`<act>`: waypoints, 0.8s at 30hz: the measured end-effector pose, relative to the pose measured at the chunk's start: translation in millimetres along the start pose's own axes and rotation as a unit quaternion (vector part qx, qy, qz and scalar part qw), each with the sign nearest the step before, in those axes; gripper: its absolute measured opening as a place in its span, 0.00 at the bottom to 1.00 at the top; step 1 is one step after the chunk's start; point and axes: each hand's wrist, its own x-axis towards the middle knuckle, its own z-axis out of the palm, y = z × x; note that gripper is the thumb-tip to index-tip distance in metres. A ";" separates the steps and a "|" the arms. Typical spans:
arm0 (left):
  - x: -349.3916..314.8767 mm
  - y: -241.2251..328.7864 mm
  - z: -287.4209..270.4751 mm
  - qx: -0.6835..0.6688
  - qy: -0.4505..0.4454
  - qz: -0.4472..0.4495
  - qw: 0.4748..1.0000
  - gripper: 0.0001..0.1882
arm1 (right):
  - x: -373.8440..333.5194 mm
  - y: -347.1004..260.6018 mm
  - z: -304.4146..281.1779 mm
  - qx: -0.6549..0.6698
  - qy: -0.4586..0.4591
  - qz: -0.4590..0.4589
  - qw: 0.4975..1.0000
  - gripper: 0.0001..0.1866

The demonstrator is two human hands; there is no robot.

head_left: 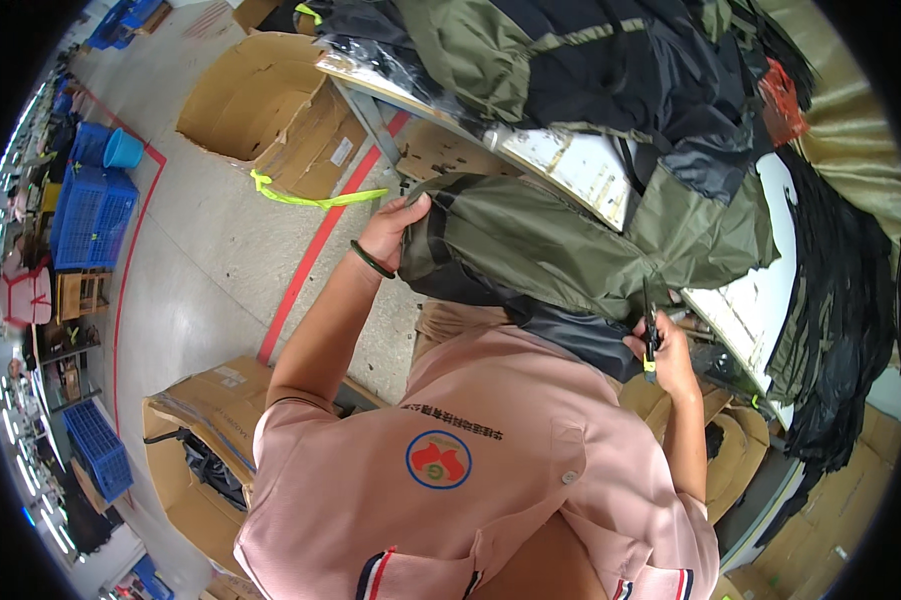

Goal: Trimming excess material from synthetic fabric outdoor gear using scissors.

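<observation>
Olive fabric (540,240), edge in left grip (395,232)

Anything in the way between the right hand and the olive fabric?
Nothing visible, apart from the slim dark tool the right hand itself holds; its tip overlaps the olive fabric in this view, contact unclear. The left hand grips the fabric's left end.

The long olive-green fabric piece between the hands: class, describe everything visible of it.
The long olive-green fabric piece looks thin, shiny and creased, with a black fabric strip near its left end, which sits in the grip of the left hand. It extends rightward, dark fabric showing along its lower edge, toward the right hand, which holds a slim black tool; whether either touches it is unclear.
</observation>
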 end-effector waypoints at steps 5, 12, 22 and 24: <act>-25.7 132.8 21.3 0.129 0.224 0.235 0.937 0.21 | 2.5 -22.5 -4.7 0.090 0.076 -0.038 0.992 0.12; -41.8 358.9 -110.7 0.127 0.387 0.701 0.585 0.11 | 24.3 -46.8 -12.8 0.078 0.096 -0.036 0.992 0.11; 198.6 252.6 -340.0 0.799 0.386 0.059 0.457 0.53 | 57.2 -80.4 8.5 0.212 0.198 0.104 0.951 0.10; 148.9 257.0 -434.1 0.775 0.394 -0.017 0.494 0.53 | 75.7 -86.3 -3.6 -0.017 0.241 0.027 0.970 0.09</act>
